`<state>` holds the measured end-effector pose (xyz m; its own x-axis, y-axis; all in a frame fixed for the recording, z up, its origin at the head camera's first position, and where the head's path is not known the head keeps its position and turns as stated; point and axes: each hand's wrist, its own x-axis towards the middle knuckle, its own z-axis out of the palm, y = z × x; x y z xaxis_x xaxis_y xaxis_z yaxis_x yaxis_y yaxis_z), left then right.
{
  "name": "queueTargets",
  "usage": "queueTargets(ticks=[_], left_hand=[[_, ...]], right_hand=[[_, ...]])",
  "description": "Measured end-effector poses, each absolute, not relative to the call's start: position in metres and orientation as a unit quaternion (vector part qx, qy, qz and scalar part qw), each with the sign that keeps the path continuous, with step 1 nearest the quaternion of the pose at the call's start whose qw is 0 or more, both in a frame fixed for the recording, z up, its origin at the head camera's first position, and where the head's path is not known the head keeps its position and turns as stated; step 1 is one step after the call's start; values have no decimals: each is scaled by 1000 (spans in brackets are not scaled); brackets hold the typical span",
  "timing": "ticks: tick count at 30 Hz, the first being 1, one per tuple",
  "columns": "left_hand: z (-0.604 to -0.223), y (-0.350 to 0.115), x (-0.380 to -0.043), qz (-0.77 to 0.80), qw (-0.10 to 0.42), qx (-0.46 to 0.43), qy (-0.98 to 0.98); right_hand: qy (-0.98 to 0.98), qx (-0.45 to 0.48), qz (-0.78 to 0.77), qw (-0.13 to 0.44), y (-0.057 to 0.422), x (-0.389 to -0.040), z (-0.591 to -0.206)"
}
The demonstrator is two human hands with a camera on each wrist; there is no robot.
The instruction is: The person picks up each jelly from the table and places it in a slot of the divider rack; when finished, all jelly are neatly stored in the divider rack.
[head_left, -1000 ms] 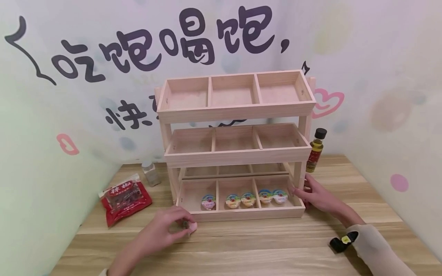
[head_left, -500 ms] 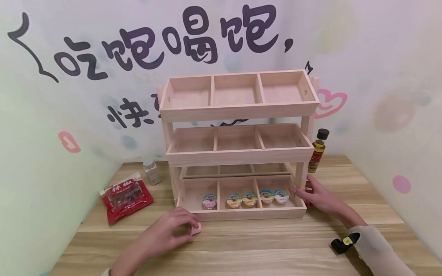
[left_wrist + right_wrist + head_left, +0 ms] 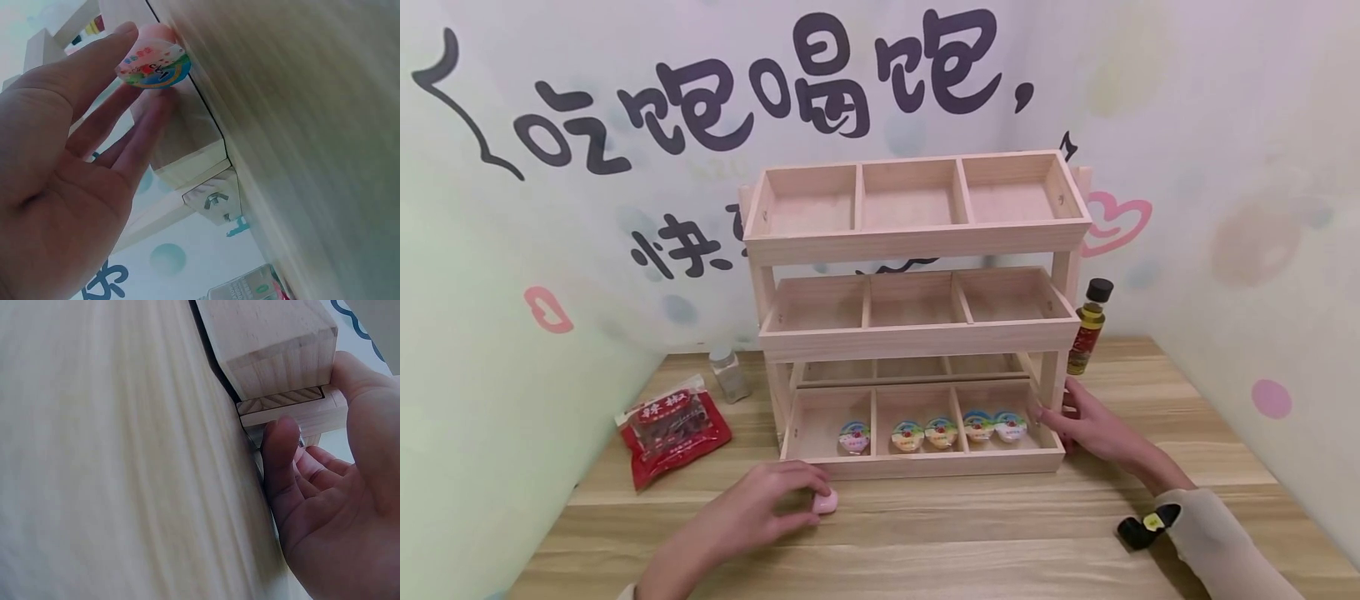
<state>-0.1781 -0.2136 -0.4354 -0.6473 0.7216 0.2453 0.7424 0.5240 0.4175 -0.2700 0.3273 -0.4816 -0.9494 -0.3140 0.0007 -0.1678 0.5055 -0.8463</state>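
Note:
In the head view my left hand is at the lower left front corner of a wooden three-tier shelf. Thumb and fingertips pinch a small pink jelly cup low over the table. Its printed lid faces my palm in the left wrist view, where the jelly cup sits between thumb and fingers. My right hand grips the shelf's lower right side; in the right wrist view the fingers curl by the wooden post. Several jelly cups stand in the bottom tier's compartments.
On the table's left lie a red bag of dried chillies and a clear jar with a pale lid. An oil bottle stands behind the right post. A printed wall rises behind the shelf.
My left hand has shifted slightly right and toward the table's front with the jelly cup, which has turned in the fingers. My right hand stays on the shelf.

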Motion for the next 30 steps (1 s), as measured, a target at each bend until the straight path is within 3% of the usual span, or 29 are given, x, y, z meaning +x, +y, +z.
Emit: queueTargets(ticks=[11,24,30], left_hand=[[-435,-205,-181,-295,0,-434,-851],[-397,-192,-222,-290,75,-435,-849],[-400,-192,-237,-268,54,-394,-878]], right_hand=[[860,-139,-485,81,328,-271,-484],[867,-131,-475,79,328,-270,-481],[866,-133,-476,77,328,-268,-479]])
